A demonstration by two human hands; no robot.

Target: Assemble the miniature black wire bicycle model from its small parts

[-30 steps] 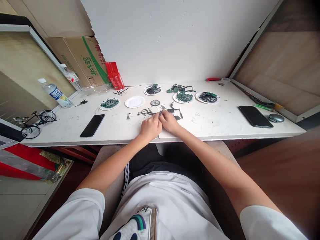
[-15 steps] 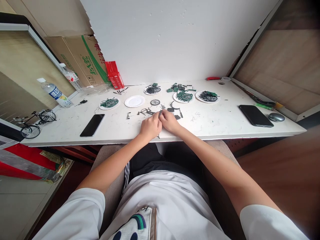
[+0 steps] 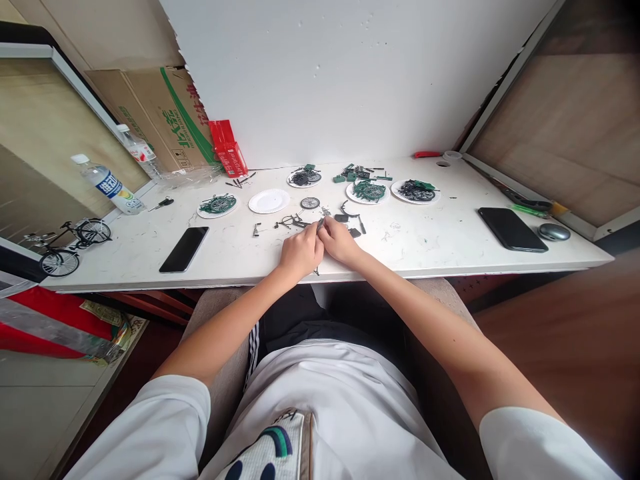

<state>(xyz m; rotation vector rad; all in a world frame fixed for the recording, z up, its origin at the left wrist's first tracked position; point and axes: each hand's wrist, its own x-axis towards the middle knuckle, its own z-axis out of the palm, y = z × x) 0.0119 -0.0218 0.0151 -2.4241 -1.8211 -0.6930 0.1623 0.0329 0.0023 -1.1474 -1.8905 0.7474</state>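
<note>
My left hand and my right hand meet at the front middle of the table, fingers closed and pressed together. Between the fingertips is a small dark part, mostly hidden, so its kind does not show. Just beyond my left hand lie a dark model-bicycle frame piece and a small spoked wheel. Flat dark pieces and a curved dark part lie beyond my right hand. A small metallic piece rests farther left.
Paper plates with green and black parts stand behind, beside a bare paper plate. An assembled model bicycle and a phone are on the left. Another phone and a mouse lie right. Bottles stand far left.
Both hands keep almost the same place and closed pose. The whole view has shifted very slightly; the parts on the table look unmoved.
</note>
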